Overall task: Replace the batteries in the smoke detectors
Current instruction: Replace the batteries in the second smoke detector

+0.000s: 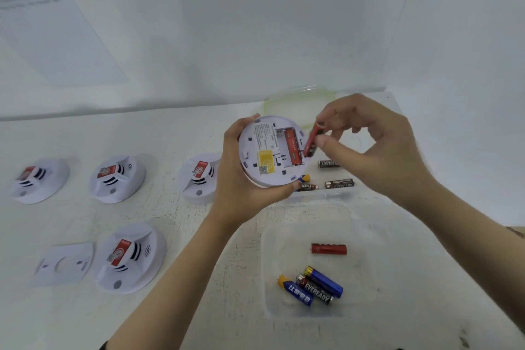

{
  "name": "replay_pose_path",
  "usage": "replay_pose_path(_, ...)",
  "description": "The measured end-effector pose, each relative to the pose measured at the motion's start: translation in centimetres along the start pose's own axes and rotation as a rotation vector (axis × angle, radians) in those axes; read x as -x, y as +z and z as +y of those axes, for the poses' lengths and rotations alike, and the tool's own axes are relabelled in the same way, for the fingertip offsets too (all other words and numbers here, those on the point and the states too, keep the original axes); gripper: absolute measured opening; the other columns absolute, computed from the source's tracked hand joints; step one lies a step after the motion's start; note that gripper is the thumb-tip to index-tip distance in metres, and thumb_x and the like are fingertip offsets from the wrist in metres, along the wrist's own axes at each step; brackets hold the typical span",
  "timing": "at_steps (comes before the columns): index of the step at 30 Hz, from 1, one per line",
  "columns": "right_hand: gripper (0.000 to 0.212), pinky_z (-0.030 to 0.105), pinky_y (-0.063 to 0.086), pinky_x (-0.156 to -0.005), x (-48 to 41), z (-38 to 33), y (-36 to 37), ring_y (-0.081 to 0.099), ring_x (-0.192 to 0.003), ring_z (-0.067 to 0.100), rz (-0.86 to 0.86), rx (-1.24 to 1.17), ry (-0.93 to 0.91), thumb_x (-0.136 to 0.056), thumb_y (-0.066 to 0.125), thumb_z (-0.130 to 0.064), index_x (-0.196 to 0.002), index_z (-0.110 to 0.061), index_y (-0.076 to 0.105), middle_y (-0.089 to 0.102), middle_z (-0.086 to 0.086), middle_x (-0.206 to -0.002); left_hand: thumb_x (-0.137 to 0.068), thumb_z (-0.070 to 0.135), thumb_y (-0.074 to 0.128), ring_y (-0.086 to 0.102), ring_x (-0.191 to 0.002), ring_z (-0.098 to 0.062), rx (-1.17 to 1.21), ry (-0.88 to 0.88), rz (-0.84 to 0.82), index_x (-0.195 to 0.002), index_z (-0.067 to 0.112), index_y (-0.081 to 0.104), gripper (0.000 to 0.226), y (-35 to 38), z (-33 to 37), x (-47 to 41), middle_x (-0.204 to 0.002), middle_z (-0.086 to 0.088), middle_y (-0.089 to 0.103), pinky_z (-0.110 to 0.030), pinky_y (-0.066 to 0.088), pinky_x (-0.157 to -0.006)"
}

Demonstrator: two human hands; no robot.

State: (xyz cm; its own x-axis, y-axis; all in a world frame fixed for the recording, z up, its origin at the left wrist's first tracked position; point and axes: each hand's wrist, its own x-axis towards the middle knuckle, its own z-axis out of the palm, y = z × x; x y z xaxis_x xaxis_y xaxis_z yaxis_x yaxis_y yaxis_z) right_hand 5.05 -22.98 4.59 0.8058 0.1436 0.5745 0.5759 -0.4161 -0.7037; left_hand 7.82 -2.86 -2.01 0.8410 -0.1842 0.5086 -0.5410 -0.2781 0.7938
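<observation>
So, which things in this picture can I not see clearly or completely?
Head view only.
The wall sheet: print is blurred.
The held smoke detector: label print too small; front faces away.
The far container: the detector and left hand cover some batteries.
The red battery: right hand covers part; polarity marks unreadable.

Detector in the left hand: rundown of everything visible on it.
The smoke detector is a round white plastic disc, gripped by the left hand above the table, back tilted toward the camera. The back shows printed text, a yellow label, small slots and an open battery bay. One red battery lies in the bay; the right hand pinches a second red battery by its right edge.
</observation>
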Motion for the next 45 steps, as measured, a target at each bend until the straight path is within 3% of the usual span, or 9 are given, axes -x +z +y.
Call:
replay_pose_path(5,0.017,0.031,0.044,-0.076,1.1,0.0,1.8,0.056,-0.077,0.01,0.067,0.293,-0.3,-0.078,0.071,-0.006,-0.095,-0.008,0.067,0.067,-0.005,-0.086,-0.056,0.025,0.087,0.05,-0.124,-0.018,0.03,0.017,0.0,-0.132,0.008,0.031,0.096,0.0,1.2,0.5,-0.13,0.003,0.045,-0.042,0.048,-0.099)
replay_pose_path(10,0.025,0.018,0.044,-0.076,1.5,-0.9,2.3,0.058,-0.082,0.01,0.075,0.114,-0.162,-0.085,0.055,-0.011,-0.109,-0.011,0.064,0.061,-0.013,-0.093,-0.054,0.013,0.088,0.049,-0.121,-0.007,0.033,0.021,-0.014,-0.13,0.006,0.031,0.096,-0.3,2.0,1.3,-0.127,0.02,0.045,-0.022,0.045,-0.097)
replay_pose_path(14,0.032,0.012,0.045,-0.067,1.1,-1.8,1.8,0.058,-0.079,0.008,-0.004,0.073,-0.043,-0.09,0.051,-0.013,-0.118,-0.022,0.063,0.061,-0.003,-0.092,-0.055,0.022,0.087,0.049,-0.122,-0.011,0.034,0.022,-0.003,-0.13,0.008,0.032,0.094,-0.5,2.2,1.9,-0.127,0.011,0.046,-0.023,0.044,-0.099)
replay_pose_path(20,0.013,0.008,0.041,-0.065,1.4,-2.3,1.6,0.053,-0.071,0.003,-0.154,0.264,-0.05,-0.079,0.07,-0.009,-0.087,-0.017,0.064,0.06,-0.006,-0.084,-0.056,0.024,0.086,0.049,-0.122,-0.006,0.03,0.014,0.018,-0.13,0.014,0.032,0.092,-0.6,2.9,2.6,-0.126,0.026,0.044,-0.02,0.044,-0.098)
replay_pose_path(24,0.006,0.007,0.039,-0.069,2.1,-2.1,2.6,0.046,-0.071,-0.002,-0.166,0.303,-0.129,-0.081,0.068,-0.011,-0.086,-0.013,0.068,0.059,-0.003,-0.089,-0.055,0.017,0.089,0.052,-0.121,-0.012,0.037,-0.002,0.03,-0.13,0.012,0.032,0.094,-0.5,3.1,3.1,-0.125,0.021,0.047,-0.026,0.049,-0.095)
replay_pose_path(28,0.027,0.016,0.044,-0.081,3.2,-1.9,3.0,0.054,-0.089,0.004,-0.251,0.236,-0.166,-0.086,0.056,-0.029,-0.102,-0.012,0.071,0.06,0.0,-0.099,-0.053,-0.005,0.088,0.057,-0.116,-0.007,0.068,-0.028,0.064,-0.126,0.018,0.034,0.094,-0.6,3.4,3.7,-0.119,0.028,0.051,-0.019,0.05,-0.089)
replay_pose_path(34,0.033,0.025,0.024,-0.108,4.0,-1.5,3.3,0.034,-0.13,0.018,-0.305,0.279,-0.18,-0.09,0.049,-0.039,-0.119,-0.033,0.064,0.04,0.006,-0.142,-0.055,0.013,0.089,0.054,-0.117,-0.005,0.021,-0.039,0.137,-0.128,0.014,0.035,0.091,-1.7,4.0,4.8,-0.121,0.028,0.048,-0.017,0.047,-0.091)
replay_pose_path(38,0.034,0.027,0.022,-0.113,3.9,-1.9,4.0,0.018,-0.142,0.008,-0.42,0.013,0.018,-0.089,0.041,-0.052,-0.121,-0.055,0.052,0.021,-0.005,-0.154,-0.055,0.019,0.085,0.052,-0.118,-0.003,0.013,-0.035,0.147,-0.128,0.012,0.033,0.09,-2.4,4.7,5.3,-0.122,0.03,0.047,-0.016,0.047,-0.092)
replay_pose_path(45,0.06,0.043,0.052,-0.09,3.3,-3.6,5.4,0.062,-0.108,0.02,-0.449,-0.397,0.175,-0.087,0.055,-0.045,-0.141,-0.044,0.03,0.059,-0.006,-0.126,-0.053,0.007,0.086,0.052,-0.121,-0.01,0.034,-0.006,0.111,-0.131,-0.001,0.031,0.096,-4.0,4.9,5.9,-0.127,0.015,0.048,-0.023,0.048,-0.094)
